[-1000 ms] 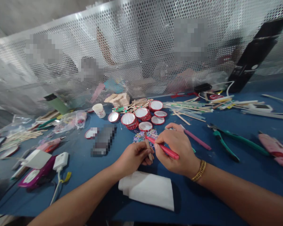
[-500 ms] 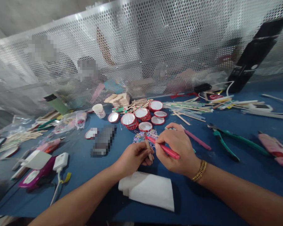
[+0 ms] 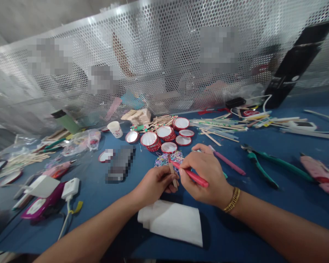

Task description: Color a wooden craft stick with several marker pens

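Between the thumb and fingers of my left hand [image 3: 160, 182] stands a thin wooden craft stick [image 3: 171, 166], tilted, with its upper part darker. My right hand [image 3: 205, 173] grips a red marker pen [image 3: 193, 177] and wears a gold bracelet. The pen's tip is at the upper part of the stick; whether they touch I cannot tell. Behind both hands lies a heap of coloured elastic bands [image 3: 163, 159]. A folded white cloth [image 3: 172, 221] rests on the blue table [image 3: 120, 226] just below my left hand.
Stacked red-rimmed round mirrors [image 3: 149, 138] stand beyond the hands, near a paper cup [image 3: 115, 129]. Green-handled pliers [image 3: 259, 166] and a pink pen [image 3: 230, 162] lie to the right. A phone [image 3: 120, 164] and white charger [image 3: 70, 188] are leftward. A perforated metal screen [image 3: 164, 54] closes the back.
The red pen and my right hand have shifted slightly left, bringing the tip closer to the stick. My left hand holds the stick in nearly the same place.
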The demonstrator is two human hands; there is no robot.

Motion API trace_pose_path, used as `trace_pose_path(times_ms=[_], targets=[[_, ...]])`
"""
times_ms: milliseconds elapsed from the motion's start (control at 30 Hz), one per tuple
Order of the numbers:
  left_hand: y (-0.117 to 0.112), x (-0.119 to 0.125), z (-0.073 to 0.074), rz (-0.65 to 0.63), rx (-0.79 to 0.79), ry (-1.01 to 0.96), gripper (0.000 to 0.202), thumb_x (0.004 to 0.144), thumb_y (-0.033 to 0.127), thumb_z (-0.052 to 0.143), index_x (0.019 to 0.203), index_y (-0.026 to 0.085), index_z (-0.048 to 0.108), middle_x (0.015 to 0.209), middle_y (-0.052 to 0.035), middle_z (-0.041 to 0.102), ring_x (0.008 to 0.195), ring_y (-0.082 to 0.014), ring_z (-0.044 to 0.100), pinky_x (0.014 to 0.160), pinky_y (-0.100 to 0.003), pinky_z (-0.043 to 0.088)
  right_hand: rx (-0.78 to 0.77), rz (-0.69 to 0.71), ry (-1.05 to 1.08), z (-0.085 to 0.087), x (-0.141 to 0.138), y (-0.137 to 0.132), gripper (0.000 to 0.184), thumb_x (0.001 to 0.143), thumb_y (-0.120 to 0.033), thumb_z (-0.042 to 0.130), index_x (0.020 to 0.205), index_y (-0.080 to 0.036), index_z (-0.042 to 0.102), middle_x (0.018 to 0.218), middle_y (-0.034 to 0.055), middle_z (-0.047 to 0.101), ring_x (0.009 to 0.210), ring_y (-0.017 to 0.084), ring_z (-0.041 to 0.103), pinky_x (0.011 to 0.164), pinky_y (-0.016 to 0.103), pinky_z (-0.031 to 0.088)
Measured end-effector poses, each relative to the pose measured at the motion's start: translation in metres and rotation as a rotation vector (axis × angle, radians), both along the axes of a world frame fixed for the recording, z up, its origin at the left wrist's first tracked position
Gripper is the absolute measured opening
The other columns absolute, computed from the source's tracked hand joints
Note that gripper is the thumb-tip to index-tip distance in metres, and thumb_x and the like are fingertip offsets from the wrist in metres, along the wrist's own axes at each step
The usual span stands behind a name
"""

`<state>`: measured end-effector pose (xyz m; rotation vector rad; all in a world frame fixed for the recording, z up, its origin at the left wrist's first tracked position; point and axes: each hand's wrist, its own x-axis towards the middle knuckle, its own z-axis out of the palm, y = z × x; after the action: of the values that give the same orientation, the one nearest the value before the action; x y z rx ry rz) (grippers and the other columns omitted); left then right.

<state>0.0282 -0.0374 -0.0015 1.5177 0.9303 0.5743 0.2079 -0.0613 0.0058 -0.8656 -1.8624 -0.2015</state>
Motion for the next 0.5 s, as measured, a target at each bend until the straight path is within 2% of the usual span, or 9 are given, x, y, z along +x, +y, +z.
trace_pose_path(times_ms=[167, 500], targets=[[-0.0001, -0.0001, -0.0002, 0.007, 0.001, 0.007, 0.043, 0.08, 0.058, 0.063, 0.078, 0.015, 0.058, 0.064, 0.0, 0.061, 0.058, -0.0109, 0.059, 0.055, -0.021, 0.047, -0.042, -0.006, -0.042, -0.0007, -0.0002, 0.0001, 0.007, 0.079, -0.014, 0.053, 0.079, -0.021, 0.053, 0.064, -0.0026, 0.059, 0.059, 0.015, 0.056, 0.09, 0.045, 0.041], [0.0001, 0.0, 0.0007, -0.015, 0.011, -0.003, 0.043, 0.08, 0.059, 0.062, 0.079, 0.016, 0.058, 0.064, 0.0005, 0.06, 0.058, -0.0106, 0.058, 0.056, -0.021, 0.047, -0.023, 0.01, -0.031, -0.001, 0.0001, -0.001, 0.009, 0.076, -0.012, 0.054, 0.078, -0.021, 0.052, 0.062, -0.0034, 0.058, 0.058, 0.014, 0.055, 0.091, 0.044, 0.041]])
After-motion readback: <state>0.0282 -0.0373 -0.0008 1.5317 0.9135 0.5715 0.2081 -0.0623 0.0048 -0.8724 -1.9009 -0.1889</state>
